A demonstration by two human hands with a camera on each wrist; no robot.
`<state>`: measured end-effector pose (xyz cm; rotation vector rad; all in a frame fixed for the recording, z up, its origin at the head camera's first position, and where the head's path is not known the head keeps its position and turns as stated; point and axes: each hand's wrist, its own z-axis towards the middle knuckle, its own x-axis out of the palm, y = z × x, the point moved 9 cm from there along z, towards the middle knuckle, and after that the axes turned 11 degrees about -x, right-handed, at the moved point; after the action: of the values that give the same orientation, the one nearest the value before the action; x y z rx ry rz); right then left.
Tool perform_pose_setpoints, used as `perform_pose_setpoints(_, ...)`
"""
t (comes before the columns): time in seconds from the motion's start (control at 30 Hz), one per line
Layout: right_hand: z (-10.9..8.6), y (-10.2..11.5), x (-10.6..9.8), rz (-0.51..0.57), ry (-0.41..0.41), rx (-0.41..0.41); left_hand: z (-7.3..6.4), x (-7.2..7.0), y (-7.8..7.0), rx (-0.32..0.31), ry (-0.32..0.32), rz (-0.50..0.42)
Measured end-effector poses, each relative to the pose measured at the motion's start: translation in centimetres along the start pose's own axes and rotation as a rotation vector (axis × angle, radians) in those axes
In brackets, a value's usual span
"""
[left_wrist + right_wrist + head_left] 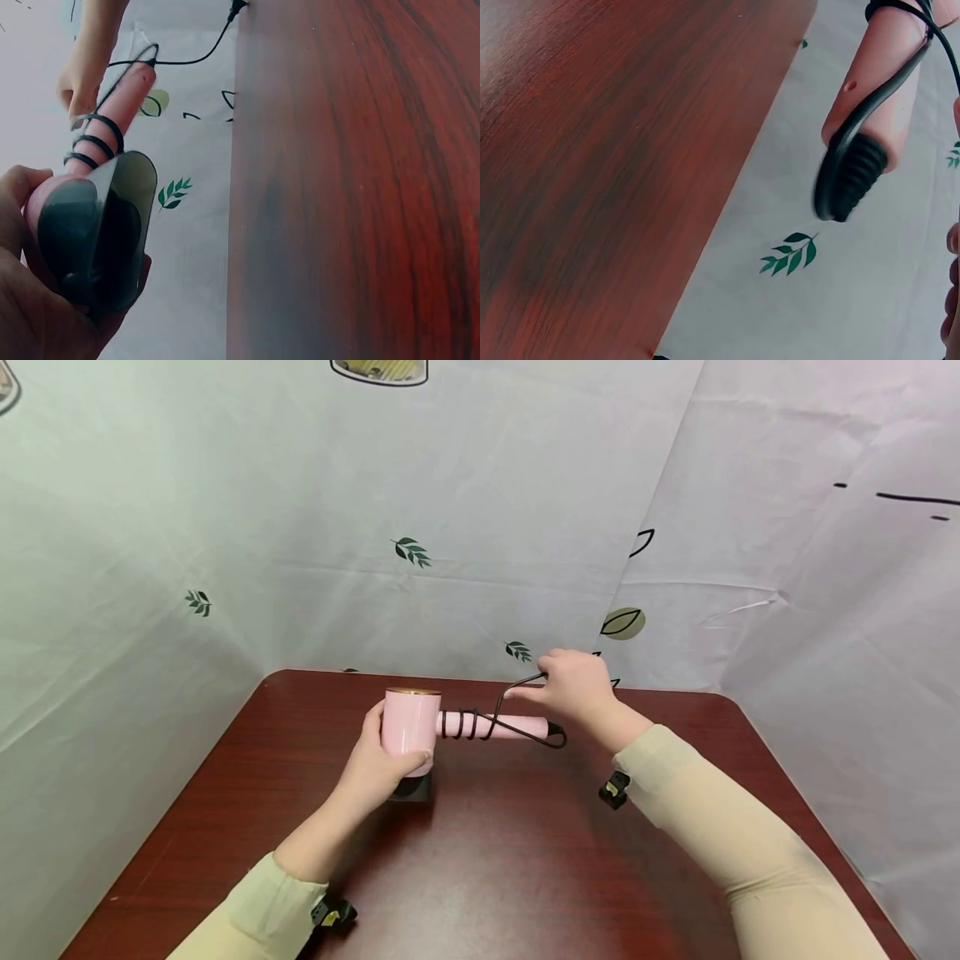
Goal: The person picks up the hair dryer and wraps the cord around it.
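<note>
A pink hair dryer (409, 720) with a black nozzle (71, 225) is held above the table, its handle (525, 727) pointing right. My left hand (378, 767) grips the dryer's barrel from the left, thumb across the front. Several loops of black cord (885, 91) wind around the handle. Beyond the handle's end, my right hand (577, 683) pinches the cord between thumb and fingers, drawing a length of it up from the loops. In the left wrist view the cord runs on past the handle to a black plug (237, 9).
The dark red wooden table (495, 860) lies beneath both hands. Pale cloth with leaf prints (480, 485) hangs behind it and along both sides. Small black wrist cameras sit on the left wrist (333, 913) and right wrist (615, 788).
</note>
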<state>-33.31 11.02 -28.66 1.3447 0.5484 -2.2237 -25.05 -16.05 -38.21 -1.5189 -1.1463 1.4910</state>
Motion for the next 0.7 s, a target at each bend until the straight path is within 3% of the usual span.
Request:
perform_pose_setpoints(0.3,0.12,0.26,-0.01,0.045,0.05,-0.01,-0.37,-0.02,-0.2,0.049,0.043,-0.008)
perform_pose_setpoints(0.7,0.11,0.43,0.1,0.046,0.043,-0.033,-0.34,0.44,0.18,0.043,0.074,0.028)
